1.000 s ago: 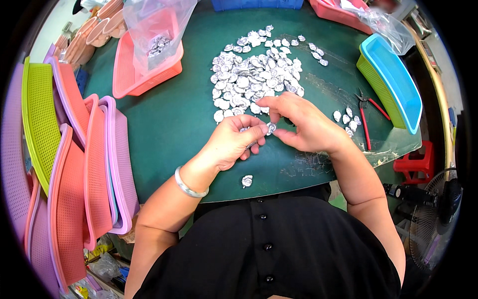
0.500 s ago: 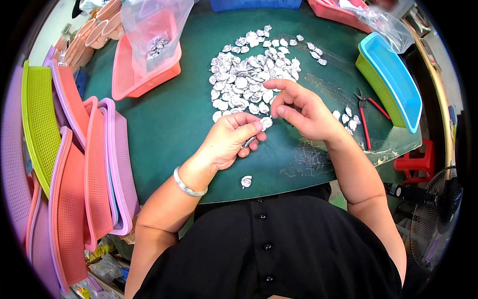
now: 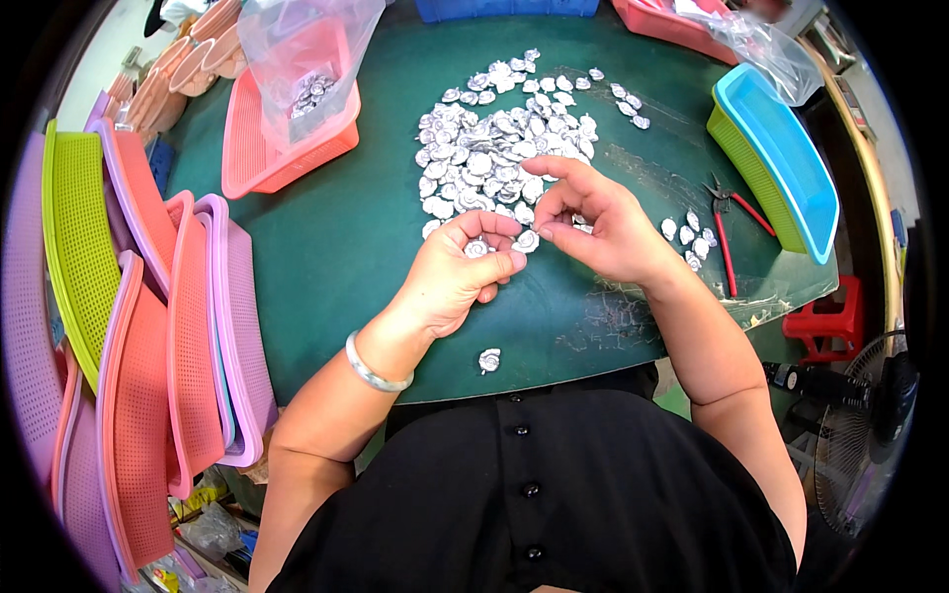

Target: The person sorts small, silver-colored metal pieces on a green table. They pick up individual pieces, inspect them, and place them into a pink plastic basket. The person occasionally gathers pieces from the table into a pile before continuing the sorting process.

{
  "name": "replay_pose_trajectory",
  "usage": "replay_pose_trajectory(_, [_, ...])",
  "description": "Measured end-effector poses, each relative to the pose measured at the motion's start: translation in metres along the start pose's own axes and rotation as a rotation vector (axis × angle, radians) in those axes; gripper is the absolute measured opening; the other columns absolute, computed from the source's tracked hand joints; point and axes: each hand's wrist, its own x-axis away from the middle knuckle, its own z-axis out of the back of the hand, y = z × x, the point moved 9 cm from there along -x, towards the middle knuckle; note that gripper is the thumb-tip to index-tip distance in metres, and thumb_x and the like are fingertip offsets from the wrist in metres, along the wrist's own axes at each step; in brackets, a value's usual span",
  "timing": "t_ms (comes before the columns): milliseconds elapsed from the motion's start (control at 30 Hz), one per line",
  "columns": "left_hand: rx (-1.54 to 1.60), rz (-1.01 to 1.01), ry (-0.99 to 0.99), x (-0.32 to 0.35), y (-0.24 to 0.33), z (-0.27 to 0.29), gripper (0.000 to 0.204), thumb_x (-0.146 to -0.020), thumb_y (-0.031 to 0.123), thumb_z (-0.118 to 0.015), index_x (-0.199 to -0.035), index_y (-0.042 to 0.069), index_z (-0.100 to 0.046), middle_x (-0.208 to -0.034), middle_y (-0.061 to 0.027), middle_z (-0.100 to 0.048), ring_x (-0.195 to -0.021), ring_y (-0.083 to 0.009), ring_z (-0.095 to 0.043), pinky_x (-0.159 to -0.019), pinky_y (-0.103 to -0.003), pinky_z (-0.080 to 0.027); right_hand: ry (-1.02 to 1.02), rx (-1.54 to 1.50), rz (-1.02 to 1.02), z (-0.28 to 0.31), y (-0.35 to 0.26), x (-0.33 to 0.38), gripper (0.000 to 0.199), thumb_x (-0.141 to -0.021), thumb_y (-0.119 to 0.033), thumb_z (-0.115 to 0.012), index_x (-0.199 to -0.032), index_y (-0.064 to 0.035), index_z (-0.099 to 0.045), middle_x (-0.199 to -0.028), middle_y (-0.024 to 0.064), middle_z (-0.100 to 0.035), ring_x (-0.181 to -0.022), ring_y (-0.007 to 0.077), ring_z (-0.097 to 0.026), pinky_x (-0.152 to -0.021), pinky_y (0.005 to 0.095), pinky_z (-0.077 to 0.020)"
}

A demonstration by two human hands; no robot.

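Observation:
My left hand (image 3: 447, 275) is closed around a few small silver rose-shaped pieces. One rose-shaped piece (image 3: 526, 241) sticks out past its thumb and fingertips, and another (image 3: 476, 248) shows between its bent fingers. From the right, my right hand (image 3: 605, 229) pinches at the upper edge of the outer piece; its fingertips hide what exactly they grip there. Just beyond both hands lies a heap of similar silver pieces (image 3: 494, 148). A single silver rose (image 3: 489, 361) rests near the table's front edge.
Red-handled pliers (image 3: 725, 237) lie beside several loose roses at right, near a blue and green basket (image 3: 781, 163). A pink basket (image 3: 287, 163) with a clear bag stands at upper left. Stacked coloured baskets (image 3: 133, 395) line the left side of the green table (image 3: 336, 267).
My right fingers have closed and come down to the outer piece's edge. The left fingers have shifted, and a second rose now shows among them.

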Motion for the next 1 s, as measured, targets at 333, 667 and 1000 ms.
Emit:
replay_pose_trajectory(333, [0.013, 0.065, -0.040, 0.002, -0.005, -0.003, 0.018, -0.079, 0.001, -0.065, -0.095, 0.002, -0.059, -0.076, -0.0004, -0.056, -0.061, -0.0055, -0.050, -0.044, -0.016, -0.036, 0.027, -0.008, 0.092, -0.001, -0.009, 0.000, 0.053, -0.076, 0.006, -0.058, -0.126, -0.0046, -0.043, -0.077, 0.0022, -0.060, -0.073, 0.0085, -0.056, -0.068, 0.0242, -0.0447])
replay_pose_trajectory(667, [0.230, 0.109, -0.141, -0.001, -0.001, -0.004, 0.009, -0.085, 0.013, -0.055, -0.089, 0.005, -0.055, -0.082, -0.0108, -0.058, -0.066, -0.0143, -0.054, -0.043, -0.019, -0.039, 0.117, 0.522, 0.084, 0.013, -0.007, -0.002, 0.044, -0.072, 0.003, -0.060, -0.115, -0.0048, -0.053, -0.080, 0.0089, -0.060, -0.079, 0.0246, -0.056, -0.072, 0.0342, -0.0456])
replay_pose_trajectory(1000, [0.170, 0.066, -0.035, -0.005, -0.005, 0.011, 0.009, -0.085, 0.010, -0.058, -0.093, 0.006, -0.056, -0.077, -0.0070, -0.058, -0.064, -0.0104, -0.051, -0.042, -0.015, -0.034, 0.033, 0.797, 0.194, -0.018, -0.007, -0.004, 0.050, -0.068, -0.002, -0.064, -0.116, -0.0023, -0.050, -0.079, 0.0111, -0.059, -0.080, 0.0286, -0.052, -0.074, 0.0372, -0.0413])
